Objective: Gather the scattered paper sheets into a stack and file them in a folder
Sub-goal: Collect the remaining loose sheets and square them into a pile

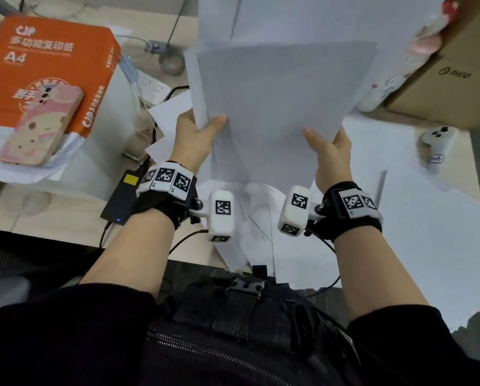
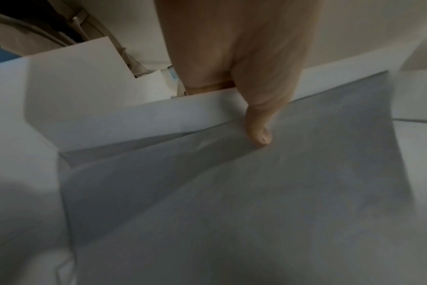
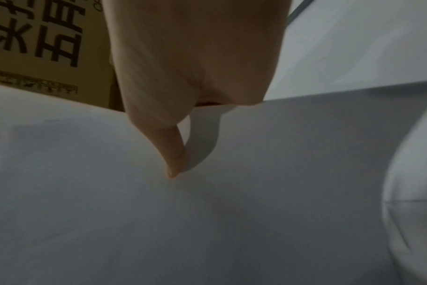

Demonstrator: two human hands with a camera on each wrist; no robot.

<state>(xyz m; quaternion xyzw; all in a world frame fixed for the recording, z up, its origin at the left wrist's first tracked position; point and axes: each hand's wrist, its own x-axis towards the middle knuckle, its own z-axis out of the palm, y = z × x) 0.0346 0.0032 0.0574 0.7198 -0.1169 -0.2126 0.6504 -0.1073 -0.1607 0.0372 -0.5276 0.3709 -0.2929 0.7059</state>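
A stack of white paper sheets (image 1: 277, 107) is held up off the desk, tilted toward me. My left hand (image 1: 197, 135) pinches its lower left edge, thumb on the front face and fingers hidden behind. My right hand (image 1: 330, 151) pinches the lower right edge the same way. In the left wrist view the thumb (image 2: 258, 125) presses on the grey front sheet (image 2: 232, 192). In the right wrist view the thumb tip (image 3: 173, 165) presses the paper (image 3: 207, 221). More loose sheets (image 1: 400, 218) lie on the desk underneath. No folder shows.
An orange A4 paper ream (image 1: 47, 65) with a pink phone (image 1: 44, 126) on it sits at the left. A cardboard box (image 1: 450, 73) stands at the right, a white camera device (image 1: 435, 143) below it. A black power brick (image 1: 122, 196) and power strip (image 1: 152, 90) lie left of the sheets.
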